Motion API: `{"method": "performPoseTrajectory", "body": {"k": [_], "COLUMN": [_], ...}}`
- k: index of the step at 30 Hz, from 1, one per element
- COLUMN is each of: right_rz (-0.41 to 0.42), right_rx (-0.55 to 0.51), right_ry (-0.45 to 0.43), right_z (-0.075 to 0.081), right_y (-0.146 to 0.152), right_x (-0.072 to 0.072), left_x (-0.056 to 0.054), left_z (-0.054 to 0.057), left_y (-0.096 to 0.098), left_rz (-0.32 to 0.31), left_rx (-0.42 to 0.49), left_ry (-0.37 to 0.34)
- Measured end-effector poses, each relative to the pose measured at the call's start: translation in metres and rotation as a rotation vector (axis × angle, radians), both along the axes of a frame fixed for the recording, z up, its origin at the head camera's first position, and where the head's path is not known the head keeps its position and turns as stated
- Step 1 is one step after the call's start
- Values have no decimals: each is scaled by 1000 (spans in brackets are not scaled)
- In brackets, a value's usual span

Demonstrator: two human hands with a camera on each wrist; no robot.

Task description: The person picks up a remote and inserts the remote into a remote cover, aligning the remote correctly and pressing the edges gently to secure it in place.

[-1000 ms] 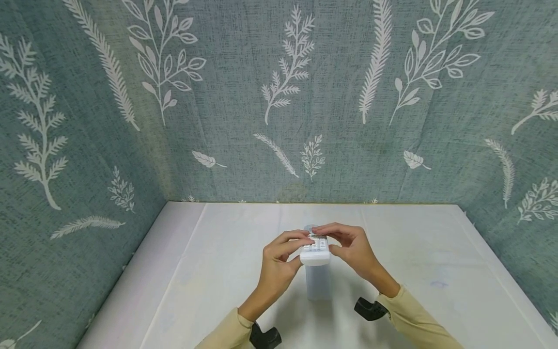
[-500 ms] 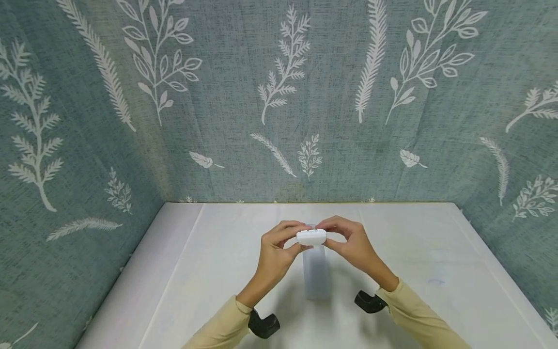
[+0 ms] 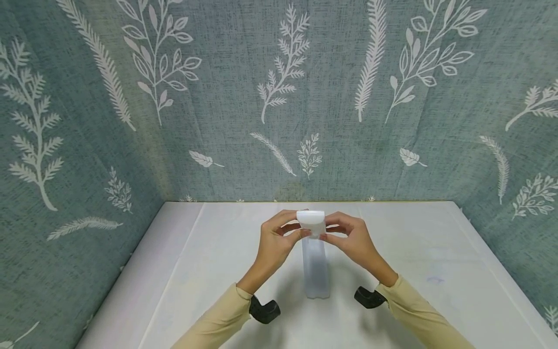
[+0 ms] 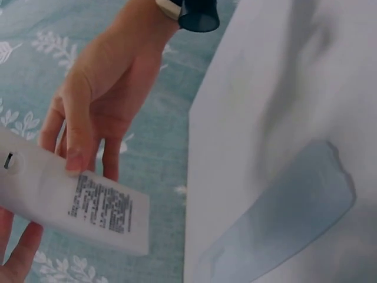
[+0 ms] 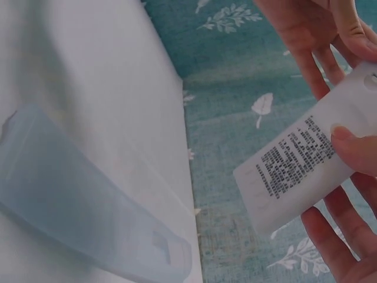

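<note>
- so the main thing is a white remote [image 3: 311, 222], held up in the air over the table, not resting on anything but fingers
- it's tilted so the back faces the person, and both wrist views show a block of small dark print [image 5: 296, 156] on that back, too blurry for me to read
- there's also a little round spot with a dark slot [image 4: 9, 160] in it, further along the same face
- left hand [image 3: 275, 237] has its side of the remote pinched, thumb on the printed face and fingers round behind
- right hand [image 3: 353, 238] is doing pretty much the same from the other side, so both are gripping the one thing, thumbs fairly close together
- below the remote and well apart from it, a pale blue translucent cover [image 3: 316, 274] lies lengthwise on the white table [image 3: 209, 276], with what looks like a squarish cutout [image 5: 160, 246] near one end
- beige sleeves [image 3: 220, 317] on both arms, plus a black wrist camera [image 3: 265, 311] on each
- behind it all, grey-green fabric [image 3: 231, 106] with white leaf prints
</note>
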State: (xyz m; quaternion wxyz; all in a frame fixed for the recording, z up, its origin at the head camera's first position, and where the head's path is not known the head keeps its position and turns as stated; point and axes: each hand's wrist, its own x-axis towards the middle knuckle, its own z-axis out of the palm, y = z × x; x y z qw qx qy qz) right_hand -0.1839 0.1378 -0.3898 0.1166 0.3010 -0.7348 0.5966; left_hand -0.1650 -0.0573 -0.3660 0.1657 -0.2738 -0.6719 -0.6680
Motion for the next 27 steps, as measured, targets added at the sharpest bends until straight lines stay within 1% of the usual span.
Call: {"method": "performPoseTrajectory", "body": {"k": [4, 14, 21, 27], "right_rz": [-21, -67, -96, -125], "right_rx": [-9, -1, 5, 7], "right_ry": [-10, -29, -50, -58], "right_z": [0, 1, 2, 3], "right_y": [-1, -1, -1, -1], "right_x": [-1, -2, -5, -4], "left_x": [-3, -10, -17, -22], "left_z": [2, 6, 7, 6], "left_y": [-1, -2, -2, -3], "left_rz": [4, 21, 9, 32], "left_rx": [-10, -72, -51, -54], "left_ry": [-20, -49, -80, -115]}}
